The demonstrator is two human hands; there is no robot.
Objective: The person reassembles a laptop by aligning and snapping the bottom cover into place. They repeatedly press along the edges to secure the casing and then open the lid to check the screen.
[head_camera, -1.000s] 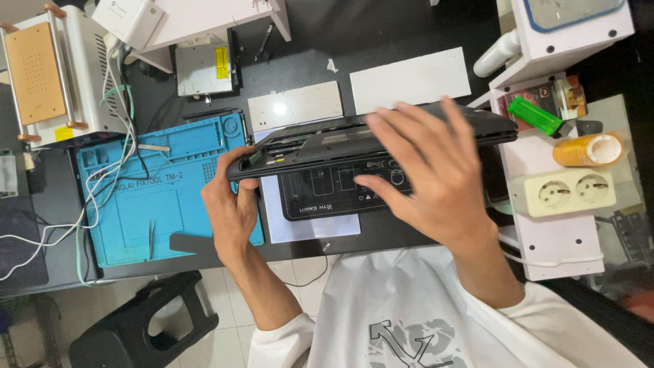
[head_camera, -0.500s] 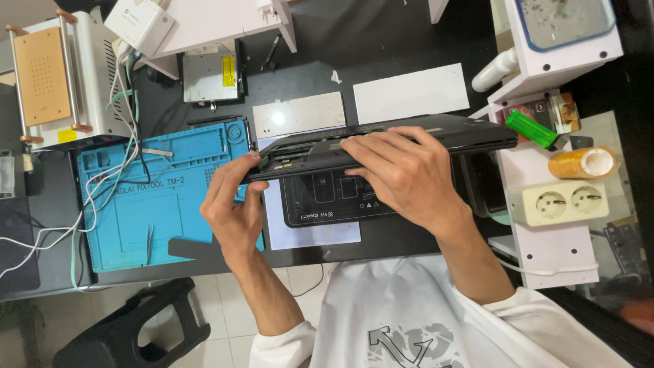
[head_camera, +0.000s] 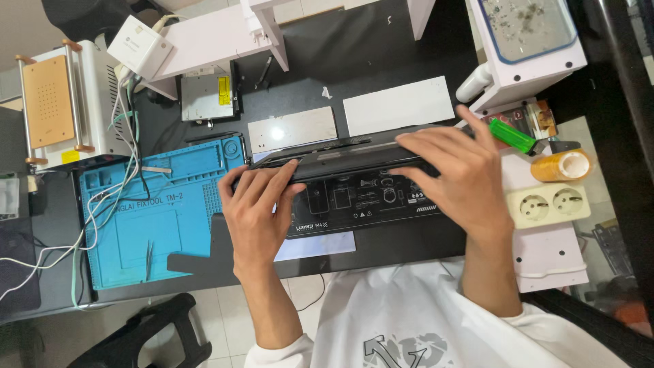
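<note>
A black laptop (head_camera: 354, 163) lies on a black work mat (head_camera: 361, 204) on the dark bench, its lid nearly closed and seen edge-on. My left hand (head_camera: 255, 211) grips the laptop's left end, fingers curled over the top edge. My right hand (head_camera: 456, 177) lies spread over the right half of the lid, fingers pointing left. Both hands hold the laptop. A white paper sheet (head_camera: 320, 244) peeks out under the mat near me.
A blue repair mat (head_camera: 146, 218) with tweezers (head_camera: 148, 259) and white cables lies to the left, a white machine (head_camera: 61, 109) behind it. Two metal plates (head_camera: 398, 105) lie beyond the laptop. At right: green lighter (head_camera: 511, 135), yellow tape roll (head_camera: 562, 165), double socket (head_camera: 548, 204).
The laptop lid has come down from half raised to nearly closed. My right hand moved from above the keyboard onto the lid; my left hand kept its grip on the left end.
</note>
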